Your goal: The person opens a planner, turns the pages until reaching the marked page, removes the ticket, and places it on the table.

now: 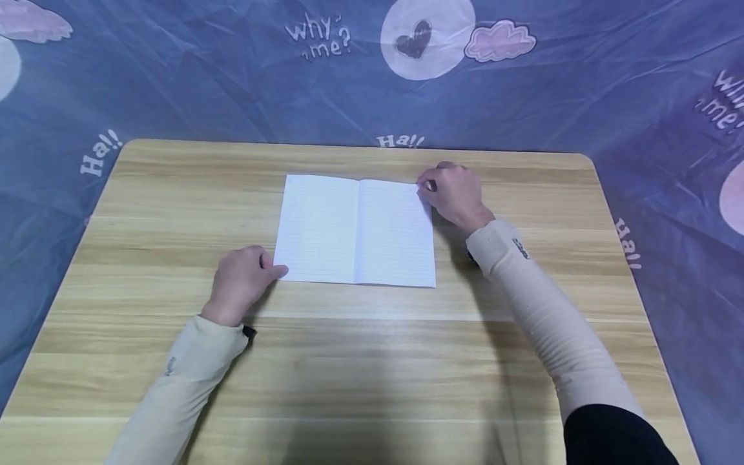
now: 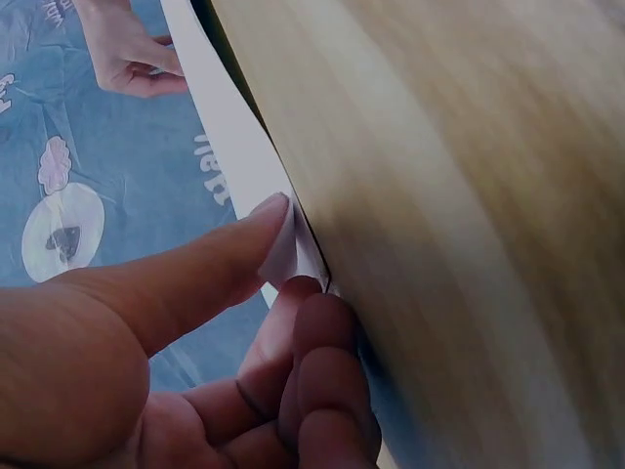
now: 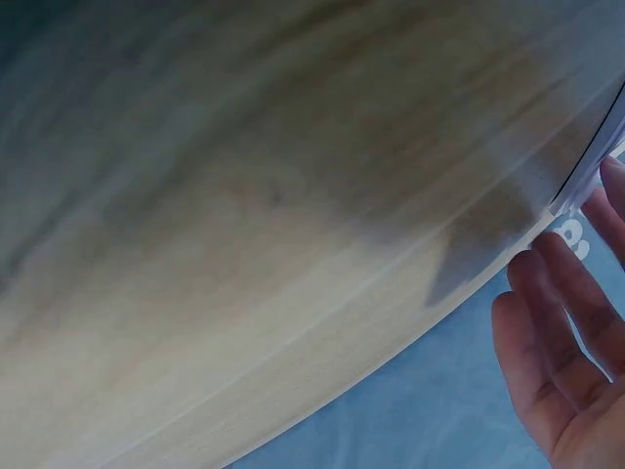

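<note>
An open notebook (image 1: 316, 232) with blank, lined white pages lies flat on the wooden table, its centre fold running away from me. At its near left corner my left hand (image 1: 239, 279) pinches the pages, thumb on top. The left wrist view shows the page corner (image 2: 283, 252) bent up between thumb and fingers. My right hand (image 1: 456, 196) is at the far right corner, thumb and index finger pinching the edge. In the right wrist view the other fingers (image 3: 547, 293) of that hand spread loosely beside the notebook's edge.
The light wooden table (image 1: 360, 361) has rounded far corners. Behind it and along its sides hangs a blue cloth (image 1: 232, 84) printed with clouds, circles and white lettering. Both forearms wear pale sleeves (image 1: 540, 310), and dark bands show at the wrists.
</note>
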Tool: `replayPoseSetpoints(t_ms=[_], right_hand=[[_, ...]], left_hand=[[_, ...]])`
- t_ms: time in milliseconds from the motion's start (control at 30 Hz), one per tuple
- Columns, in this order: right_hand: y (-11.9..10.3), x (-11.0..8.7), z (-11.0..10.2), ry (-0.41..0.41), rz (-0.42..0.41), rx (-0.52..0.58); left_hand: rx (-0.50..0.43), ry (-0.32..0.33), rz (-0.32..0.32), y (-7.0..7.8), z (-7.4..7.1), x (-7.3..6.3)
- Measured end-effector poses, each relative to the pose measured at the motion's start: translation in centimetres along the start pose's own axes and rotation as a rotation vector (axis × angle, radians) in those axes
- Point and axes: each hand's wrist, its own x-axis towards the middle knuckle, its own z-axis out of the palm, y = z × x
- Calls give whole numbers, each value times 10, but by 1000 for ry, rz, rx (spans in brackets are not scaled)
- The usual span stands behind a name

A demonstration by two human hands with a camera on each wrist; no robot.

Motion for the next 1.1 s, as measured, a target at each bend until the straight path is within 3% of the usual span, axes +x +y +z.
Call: replayPoseSetpoints(t_ms=[200,433,667,833,1100], right_hand=[[-2,1,-1,-12,35,37],[1,1,-3,-19,87,220],[3,0,-7,-77,134,344],[0,3,-13,-120,194,555],[-10,17,-21,-160,361,1012]], left_hand=[[0,3,3,0,1,-1],[-3,-5,-8,-2,1,-1],[-5,-16,-22,-3,1,-2],[-4,-13,-33,-4,1,-2],[-8,-12,-39,-1,1,-2]])
